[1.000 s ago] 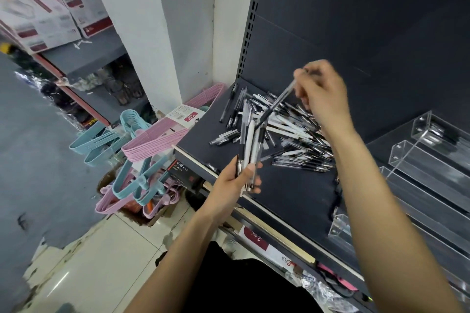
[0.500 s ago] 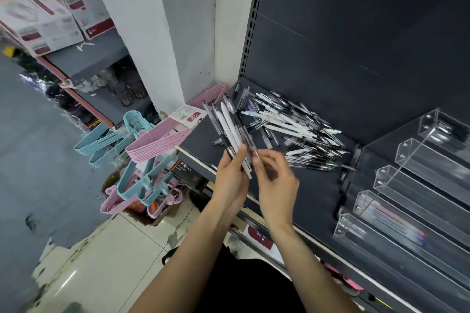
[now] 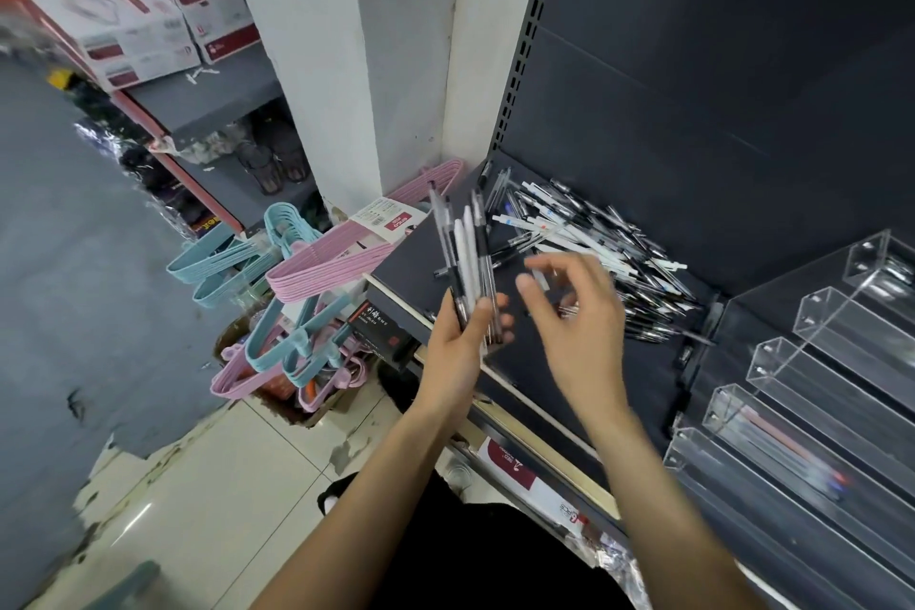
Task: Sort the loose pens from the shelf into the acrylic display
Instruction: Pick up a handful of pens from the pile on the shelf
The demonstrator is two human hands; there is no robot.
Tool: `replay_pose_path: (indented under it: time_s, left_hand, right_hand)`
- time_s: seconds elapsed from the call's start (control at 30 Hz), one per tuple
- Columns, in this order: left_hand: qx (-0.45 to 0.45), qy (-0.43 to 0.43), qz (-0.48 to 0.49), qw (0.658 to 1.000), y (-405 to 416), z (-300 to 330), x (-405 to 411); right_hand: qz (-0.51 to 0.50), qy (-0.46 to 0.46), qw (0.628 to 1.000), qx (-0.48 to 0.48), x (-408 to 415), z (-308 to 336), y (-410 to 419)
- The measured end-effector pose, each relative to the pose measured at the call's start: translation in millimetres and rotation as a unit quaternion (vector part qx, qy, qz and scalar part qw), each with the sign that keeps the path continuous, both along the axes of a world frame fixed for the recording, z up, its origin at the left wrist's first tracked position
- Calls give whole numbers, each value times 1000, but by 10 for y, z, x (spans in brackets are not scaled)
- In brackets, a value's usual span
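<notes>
Shelf [image 3: 584,376]: dark and flat, it carries the loose pens and the display.
Acrylic display [image 3: 812,391]: clear slanted channels at the shelf's right end; a few pens lie in the nearer channels, blurred.
Hangers [image 3: 317,258]: pink and blue bundles hang left of the shelf.
Pen pile [image 3: 604,248]: black and white pens heaped toward the back of the shelf, left of the display.
Right hand [image 3: 579,317]: raised above the shelf just in front of the pile, fingers loosely spread; motion-blurred, apparently holding nothing.
Left hand [image 3: 458,347]: fingers and thumb wrapped around the lower ends of a bunch.
Bunch of pens [image 3: 463,258]: fanned upward at the shelf's front left edge.
</notes>
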State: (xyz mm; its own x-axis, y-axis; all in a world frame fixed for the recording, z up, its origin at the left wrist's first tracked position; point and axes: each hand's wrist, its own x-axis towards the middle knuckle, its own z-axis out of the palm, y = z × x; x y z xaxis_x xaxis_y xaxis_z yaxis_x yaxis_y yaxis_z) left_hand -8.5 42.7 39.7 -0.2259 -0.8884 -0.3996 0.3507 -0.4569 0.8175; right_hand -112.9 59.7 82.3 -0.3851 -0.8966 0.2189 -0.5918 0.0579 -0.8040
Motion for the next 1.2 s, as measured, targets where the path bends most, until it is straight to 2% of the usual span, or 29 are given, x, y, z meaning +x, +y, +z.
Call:
replay_pose_path:
  time_s: [0.07, 0.17, 0.27, 0.37, 0.53, 0.6, 0.67, 0.73, 0.8, 0.83, 0.9, 1.03, 1.2]
  left_hand:
    - [-25, -19, -33, 999, 54, -7, 55]
    - [-38, -36, -75, 996, 119, -5, 108]
    - [-40, -26, -98, 994, 141, 4, 152]
    - [-48, -34, -117, 991, 144, 5, 203]
    - [-50, -47, -131, 989, 168, 2, 231]
    - [-57, -47, -140, 987, 167, 11, 228]
    - [-58, -42, -150, 986, 154, 21, 221]
    - [-46, -38, -157, 986, 161, 9, 209]
    - [-28, -38, -159, 986, 200, -20, 205]
    - [-21, -40, -154, 987, 216, -37, 209]
    - [-8, -38, -139, 990, 221, -48, 222]
    - [-6, -30, -123, 992, 131, 4, 204]
    - [7, -13, -115, 993, 137, 47, 101]
  right_hand:
    - [64, 65, 996, 4, -71, 147, -222]
    - [154, 116, 974, 116, -130, 230, -614]
    - [226, 45, 948, 218, -211, 208, -860]
    - [257, -58, 938, 227, -269, 264, -926]
    - [291, -90, 922, 238, -376, 351, -938]
    - [279, -116, 925, 233, -405, 359, -921]
    - [220, -142, 945, 194, -381, 374, -906]
    - [105, -192, 971, 95, -377, 406, -897]
    - [-10, -263, 964, -36, -465, 504, -856]
    - [-39, -283, 956, -73, -542, 542, -820]
    - [-21, -270, 961, -49, -626, 583, -712]
    - [76, -171, 975, 118, -505, 351, -577]
    - [80, -116, 981, 133, -382, 125, -620]
